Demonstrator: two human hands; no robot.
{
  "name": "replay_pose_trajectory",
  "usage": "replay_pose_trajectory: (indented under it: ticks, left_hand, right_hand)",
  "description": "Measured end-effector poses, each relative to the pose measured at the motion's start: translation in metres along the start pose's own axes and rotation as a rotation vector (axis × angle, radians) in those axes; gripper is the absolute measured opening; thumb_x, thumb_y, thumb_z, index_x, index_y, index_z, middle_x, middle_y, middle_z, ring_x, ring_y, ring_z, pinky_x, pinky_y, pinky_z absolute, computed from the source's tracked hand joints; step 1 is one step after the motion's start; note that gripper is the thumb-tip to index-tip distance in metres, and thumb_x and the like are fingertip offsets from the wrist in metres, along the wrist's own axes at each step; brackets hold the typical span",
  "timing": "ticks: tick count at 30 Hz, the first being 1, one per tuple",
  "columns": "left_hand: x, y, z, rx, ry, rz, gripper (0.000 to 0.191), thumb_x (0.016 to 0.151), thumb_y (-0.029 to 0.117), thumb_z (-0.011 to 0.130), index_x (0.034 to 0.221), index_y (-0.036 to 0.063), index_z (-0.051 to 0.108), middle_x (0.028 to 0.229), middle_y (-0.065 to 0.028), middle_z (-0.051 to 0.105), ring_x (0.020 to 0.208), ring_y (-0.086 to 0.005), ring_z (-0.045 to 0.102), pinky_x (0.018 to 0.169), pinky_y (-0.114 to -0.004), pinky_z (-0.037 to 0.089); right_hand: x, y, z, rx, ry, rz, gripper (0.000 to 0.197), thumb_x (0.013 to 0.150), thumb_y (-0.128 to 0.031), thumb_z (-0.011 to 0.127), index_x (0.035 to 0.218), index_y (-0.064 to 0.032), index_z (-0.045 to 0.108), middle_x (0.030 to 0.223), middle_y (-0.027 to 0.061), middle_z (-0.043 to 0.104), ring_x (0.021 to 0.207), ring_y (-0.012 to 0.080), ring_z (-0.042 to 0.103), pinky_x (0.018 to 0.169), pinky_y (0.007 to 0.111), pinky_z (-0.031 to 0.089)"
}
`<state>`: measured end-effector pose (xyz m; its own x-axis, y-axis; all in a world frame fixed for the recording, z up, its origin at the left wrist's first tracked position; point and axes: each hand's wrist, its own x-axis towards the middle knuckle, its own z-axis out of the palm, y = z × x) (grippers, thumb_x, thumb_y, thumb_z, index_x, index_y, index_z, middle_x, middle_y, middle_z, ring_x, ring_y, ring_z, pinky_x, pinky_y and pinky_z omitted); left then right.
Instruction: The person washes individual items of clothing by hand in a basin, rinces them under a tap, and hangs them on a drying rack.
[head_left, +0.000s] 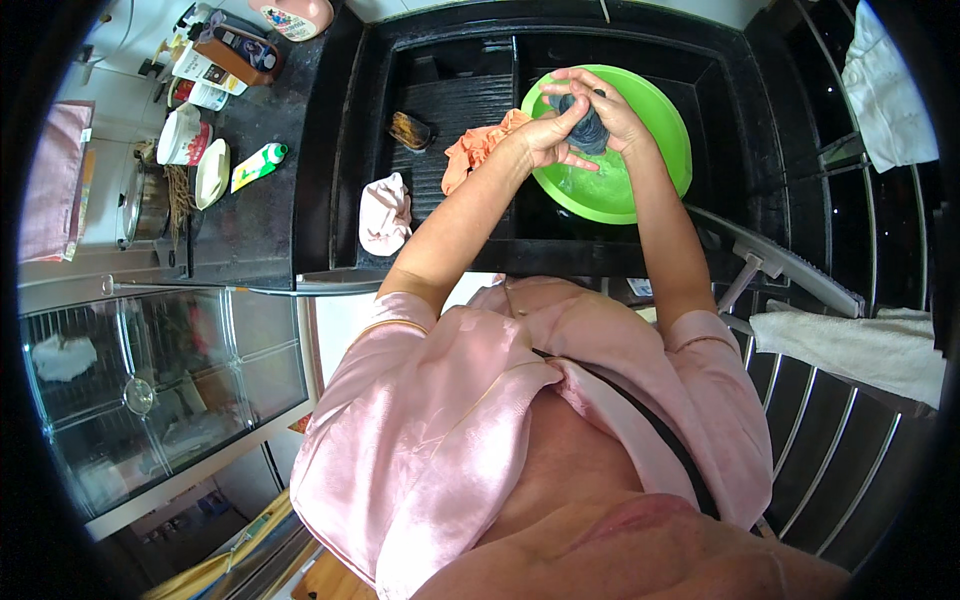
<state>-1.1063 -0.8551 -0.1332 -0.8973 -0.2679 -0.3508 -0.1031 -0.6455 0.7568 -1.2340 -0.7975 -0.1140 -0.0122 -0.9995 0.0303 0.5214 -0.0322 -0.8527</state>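
Note:
Both hands press a bunched dark grey cloth (587, 133) between them, over a round green plastic basin (664, 142) that has some water inside. My left hand (553, 139) lies against the cloth's left side, its thumb pointing up. On the right side my right hand (611, 109) curls its fingers over the top of the cloth. Left of the basin, partly behind the left forearm, an orange cloth (472, 150) is crumpled on the ribbed washing surface. A pale pink bunched cloth (385, 214) rests nearer to me, and a scrubbing brush (409, 131) lies beyond it.
The black sink's ledge (319, 150) at the left holds a toothpaste-like tube (259, 166), a soap dish (213, 174), a white tub (184, 136) and several bottles. A long grey-headed squeegee or mop (802, 274) slants along the right side. A white towel (847, 349) hangs near the right rim.

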Motion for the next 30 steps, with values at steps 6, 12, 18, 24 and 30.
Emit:
replay_pose_trajectory:
  ticks: [6,12,18,24,30]
  left_hand:
    - [-0.003,0.003,0.013,-0.059,-0.053,-0.006,0.046,0.078,0.027,0.069,0.112,0.01,0.045,0.103,-0.0128,0.057,0.082,-0.0298,0.063,0.057,-0.032,0.055]
    - [0.013,0.005,0.009,0.356,0.07,-0.045,0.033,0.07,0.018,0.072,0.096,0.0097,0.053,0.076,-0.0013,0.057,0.053,-0.0086,0.049,0.038,-0.017,0.031]
    - [0.032,-0.032,-0.007,0.887,0.502,0.344,0.053,0.058,0.029,0.075,0.1,0.0012,0.058,0.091,-0.0159,0.063,0.083,-0.0284,0.061,0.077,-0.035,0.047]
    - [0.026,-0.028,0.0,0.704,0.521,-0.067,0.038,0.064,0.033,0.068,0.085,0.0033,0.057,0.071,-0.0117,0.058,0.057,-0.0228,0.052,0.054,-0.034,0.041]
    - [-0.001,-0.007,0.027,-0.181,0.116,-0.196,0.025,0.071,0.033,0.059,0.077,0.0113,0.049,0.053,-0.0028,0.045,0.033,-0.0096,0.029,0.034,-0.023,0.02]
  right_hand:
    - [0.003,-0.001,-0.008,-0.153,0.048,-0.128,0.022,0.085,-0.023,0.06,0.096,-0.004,0.06,0.073,0.003,0.058,0.067,0.01,0.056,0.06,0.022,0.047]
    - [0.016,-0.003,-0.005,-0.491,0.099,-0.113,0.025,0.084,-0.025,0.061,0.074,-0.0024,0.06,0.061,0.0002,0.053,0.057,0.0084,0.05,0.053,0.023,0.041]
    - [0.03,0.03,-0.004,-0.988,0.335,-0.24,0.034,0.081,-0.033,0.063,0.072,0.0001,0.059,0.057,0.0078,0.052,0.055,0.0142,0.051,0.055,0.031,0.044]
    - [0.026,0.041,-0.031,-0.402,0.248,0.22,0.049,0.087,-0.049,0.05,0.095,-0.001,0.059,0.077,0.0083,0.061,0.064,0.0169,0.057,0.058,0.034,0.048]
    - [0.0,0.042,-0.045,0.333,0.306,0.214,0.084,0.078,-0.073,0.034,0.115,0.0,0.051,0.103,0.014,0.058,0.093,0.0231,0.057,0.081,0.038,0.049]
